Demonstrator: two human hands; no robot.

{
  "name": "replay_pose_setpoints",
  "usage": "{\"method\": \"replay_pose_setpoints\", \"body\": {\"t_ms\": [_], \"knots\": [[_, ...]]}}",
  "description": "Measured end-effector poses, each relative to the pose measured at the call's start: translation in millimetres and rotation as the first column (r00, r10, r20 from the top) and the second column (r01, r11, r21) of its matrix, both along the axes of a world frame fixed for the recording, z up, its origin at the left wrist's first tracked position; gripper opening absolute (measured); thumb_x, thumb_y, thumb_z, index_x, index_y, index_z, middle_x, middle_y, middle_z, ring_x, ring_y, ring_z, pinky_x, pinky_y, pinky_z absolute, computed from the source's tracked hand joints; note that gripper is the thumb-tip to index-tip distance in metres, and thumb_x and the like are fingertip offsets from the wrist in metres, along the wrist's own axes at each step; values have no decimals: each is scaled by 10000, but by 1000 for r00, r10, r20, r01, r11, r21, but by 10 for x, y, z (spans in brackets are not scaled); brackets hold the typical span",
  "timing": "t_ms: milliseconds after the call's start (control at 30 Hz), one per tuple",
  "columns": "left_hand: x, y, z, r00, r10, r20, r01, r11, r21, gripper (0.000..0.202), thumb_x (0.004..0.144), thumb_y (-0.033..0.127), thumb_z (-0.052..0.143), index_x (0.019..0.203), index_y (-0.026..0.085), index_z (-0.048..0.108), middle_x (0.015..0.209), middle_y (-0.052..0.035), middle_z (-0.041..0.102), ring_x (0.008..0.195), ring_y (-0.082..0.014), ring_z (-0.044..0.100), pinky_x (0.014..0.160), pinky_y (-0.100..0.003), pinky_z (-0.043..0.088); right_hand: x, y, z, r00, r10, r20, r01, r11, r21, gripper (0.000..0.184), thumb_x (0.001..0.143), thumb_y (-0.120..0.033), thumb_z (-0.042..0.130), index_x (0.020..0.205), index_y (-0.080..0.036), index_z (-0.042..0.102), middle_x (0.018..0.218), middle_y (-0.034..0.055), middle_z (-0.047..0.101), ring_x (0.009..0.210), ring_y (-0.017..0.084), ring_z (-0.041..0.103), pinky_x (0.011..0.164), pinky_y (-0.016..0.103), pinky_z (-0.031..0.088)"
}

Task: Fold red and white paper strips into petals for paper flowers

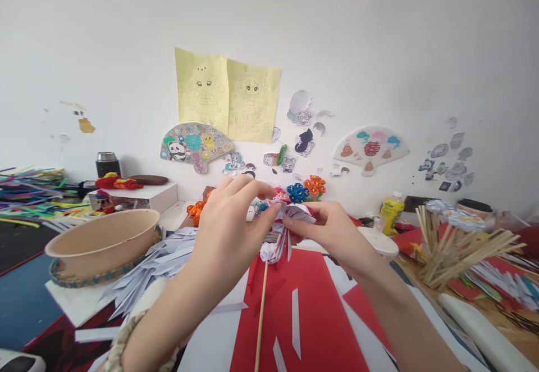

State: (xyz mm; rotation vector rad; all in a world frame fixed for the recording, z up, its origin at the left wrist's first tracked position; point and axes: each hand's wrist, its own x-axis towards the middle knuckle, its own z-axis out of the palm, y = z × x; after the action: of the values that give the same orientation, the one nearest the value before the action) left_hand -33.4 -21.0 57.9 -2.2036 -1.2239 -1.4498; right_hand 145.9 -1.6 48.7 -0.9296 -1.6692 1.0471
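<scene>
and here the right hand (290, 218) has its fingers pinched on the folded white paper (300, 212), up over the red sheet (320, 310); the left hand (273, 201) arches beside it, thumb and forefinger slightly apart (any grip's unclear), thin stick (261, 316) below.

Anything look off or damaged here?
Mildly: two white paper strips lie loose on the red sheet, apart from the pile at left; a ragged yellow scrap on the wall looks torn. No spill visible.
</scene>
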Motion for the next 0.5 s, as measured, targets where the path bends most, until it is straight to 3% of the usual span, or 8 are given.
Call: {"method": "replay_pose_setpoints", "body": {"t_ms": [167,233,300,333,400,467,500], "knots": [[-3,-29,26,999,6,35,-1,990,-143,94,844,184,660,754,210,665,735,24,701,720,-174,634,635,-283,417,53,37,-13,994,103,23,-103,995,8,282,816,-394,740,675,-171,641,633,-5,608,633,134,581,655,276,491],[9,-28,11,999,14,35,-9,988,-155,110,848,177,636,745,209,654,690,36,693,659,-154,628,615,-270,409,51,34,-25,994,102,45,-103,994,18,256,847,-416,705,778,-171,681,698,21,663,675,160,632,684,302,522],[19,-20,-8,999,33,24,-28,987,-158,116,853,171,609,744,202,633,667,39,690,617,-143,625,603,-262,407,37,15,-42,997,-47,54,41,993,109,240,844,-408,708,936,-186,699,810,43,708,729,185,669,706,330,550],[23,-15,-16,999,47,10,-45,987,-155,117,854,170,598,743,199,621,664,37,692,606,-143,627,598,-261,407,29,1,-50,985,-163,56,149,967,206,237,836,-382,721,986,-201,696,865,47,720,749,191,675,711,335,557],[32,-10,-25,997,75,-26,-78,987,-144,118,855,168,579,742,195,601,672,27,701,602,-150,638,588,-259,405,17,-31,-62,926,-371,69,298,830,472,145,835,-299,729,950,-216,699,918,48,727,774,191,674,701,321,558],[44,-10,-24,994,84,-65,-93,986,-137,120,857,168,565,743,195,589,680,17,708,610,-160,652,583,-258,408,12,-60,-70,889,-434,145,218,679,701,26,871,-203,680,887,-217,694,919,49,724,790,187,662,641,291,543],[50,-11,-21,993,86,-79,-96,986,-137,124,859,169,559,741,194,586,679,14,710,615,-165,659,583,-259,413,12,-69,-73,881,-447,154,170,604,779,50,877,-164,666,886,-209,686,893,52,719,779,185,661,612,279,538]]}}
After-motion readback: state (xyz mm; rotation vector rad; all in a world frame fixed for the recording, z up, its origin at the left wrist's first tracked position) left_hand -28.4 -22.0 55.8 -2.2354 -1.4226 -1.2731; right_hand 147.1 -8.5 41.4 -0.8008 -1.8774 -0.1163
